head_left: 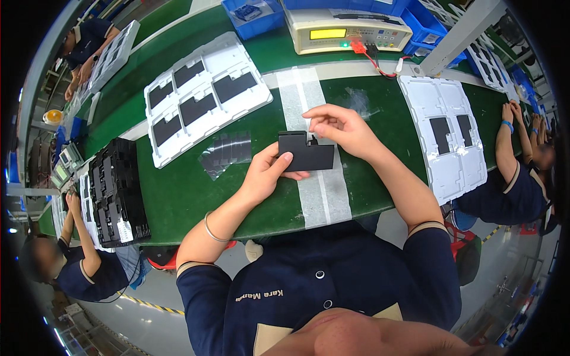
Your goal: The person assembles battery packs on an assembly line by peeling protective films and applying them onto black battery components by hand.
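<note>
My left hand (264, 172) grips a flat black battery pack (306, 155) with a notch in its upper right side, thumb on its face and fingers behind. The pack is held above a pale strip of tape or film (323, 204) on the green bench. At the notch my right hand (341, 127) has its fingers curled and drawn together. Whatever they pinch is too small to make out. A small dark lead or connector shows in the notch just below those fingertips.
White trays with black packs lie left (211, 98) and right (448, 172). Clear plastic film (228, 151) lies left of my hands. Black stacked trays (119, 193) stand further left. A beige tester (347, 35) with red and black leads stands behind. Co-workers sit on both sides.
</note>
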Motion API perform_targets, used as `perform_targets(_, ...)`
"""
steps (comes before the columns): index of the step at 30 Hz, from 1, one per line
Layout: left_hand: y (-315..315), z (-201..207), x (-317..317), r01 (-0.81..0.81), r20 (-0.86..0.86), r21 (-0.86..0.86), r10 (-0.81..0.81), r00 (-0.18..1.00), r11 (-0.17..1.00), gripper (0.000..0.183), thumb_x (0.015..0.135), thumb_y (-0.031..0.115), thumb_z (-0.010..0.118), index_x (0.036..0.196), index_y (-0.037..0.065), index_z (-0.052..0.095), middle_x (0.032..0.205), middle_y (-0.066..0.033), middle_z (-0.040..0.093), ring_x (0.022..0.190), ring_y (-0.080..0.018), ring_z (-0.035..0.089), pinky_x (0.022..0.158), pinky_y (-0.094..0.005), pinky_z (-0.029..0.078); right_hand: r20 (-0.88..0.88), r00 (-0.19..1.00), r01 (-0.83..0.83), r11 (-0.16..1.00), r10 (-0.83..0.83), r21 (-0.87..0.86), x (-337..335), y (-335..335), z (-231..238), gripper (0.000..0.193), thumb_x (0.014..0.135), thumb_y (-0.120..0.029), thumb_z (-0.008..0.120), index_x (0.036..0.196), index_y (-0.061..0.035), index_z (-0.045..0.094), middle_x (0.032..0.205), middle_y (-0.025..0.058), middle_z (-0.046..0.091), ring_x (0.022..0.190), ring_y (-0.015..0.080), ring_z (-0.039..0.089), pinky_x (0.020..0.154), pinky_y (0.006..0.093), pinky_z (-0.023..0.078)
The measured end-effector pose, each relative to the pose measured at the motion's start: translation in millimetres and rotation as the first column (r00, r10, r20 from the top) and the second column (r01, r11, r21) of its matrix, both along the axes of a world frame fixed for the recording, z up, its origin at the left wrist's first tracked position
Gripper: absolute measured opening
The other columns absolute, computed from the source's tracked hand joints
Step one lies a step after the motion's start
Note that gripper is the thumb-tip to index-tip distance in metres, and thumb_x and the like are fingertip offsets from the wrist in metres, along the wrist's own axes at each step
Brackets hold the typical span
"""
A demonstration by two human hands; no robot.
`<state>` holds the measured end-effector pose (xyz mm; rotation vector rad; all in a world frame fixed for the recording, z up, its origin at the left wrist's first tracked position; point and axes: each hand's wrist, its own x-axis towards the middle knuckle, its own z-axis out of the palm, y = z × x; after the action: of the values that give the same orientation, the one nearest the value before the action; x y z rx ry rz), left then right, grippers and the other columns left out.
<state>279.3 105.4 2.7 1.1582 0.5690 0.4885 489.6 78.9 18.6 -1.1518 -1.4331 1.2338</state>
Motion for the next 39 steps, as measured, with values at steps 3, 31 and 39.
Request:
perform_targets(3, 2, -4, -1, -0.017, 0.04, -0.04, 0.018, 0.999, 0.999, 0.031, 0.091, 0.015, 0.039, 0.117, -0.003, 0.04, 0.1, -0.0157, 0.056, 0.081, -0.0234, 0.062, 0.069, -0.0278, 0.052, 0.056, 0.998, -0.046, 0.992, 0.04, 0.117, -5, -1, -1, 0.036, 0.078, -0.005, 0.056, 0.113, -0.0029, 0.051, 0.094, 0.0049, 0.055, 0.082, 0.0103, 0.051, 0.073, 0.0231, 0.042)
perform_targets(31, 7, -14, 6, 0.04, 0.122, -0.082, -0.029, 0.992, 0.996, 0.039, 0.093, 0.025, 0.033, 0.119, -0.004, 0.038, 0.112, -0.0157, 0.051, 0.097, -0.0303, 0.056, 0.081, -0.0346, 0.049, 0.155, 0.983, 0.038, 0.934, -0.099, 0.356, -18, -5, -11, 0.038, 0.069, -0.006, 0.063, 0.106, -0.0087, 0.056, 0.08, 0.0056, 0.054, 0.072, 0.017, 0.054, 0.067, 0.0281, 0.046)
perform_targets(39, -1, -14, 0, 0.045, 0.054, -0.06, -0.042, 0.998, 0.997, 0.044, 0.091, 0.033, 0.039, 0.119, 0.0, 0.039, 0.112, -0.0145, 0.052, 0.093, -0.0304, 0.058, 0.075, -0.0323, 0.051, 0.155, 0.985, 0.003, 0.918, -0.071, 0.397, -23, -14, -14, 0.028, 0.072, -0.007, 0.064, 0.099, -0.0054, 0.058, 0.078, 0.005, 0.053, 0.069, 0.0142, 0.053, 0.063, 0.0256, 0.044)
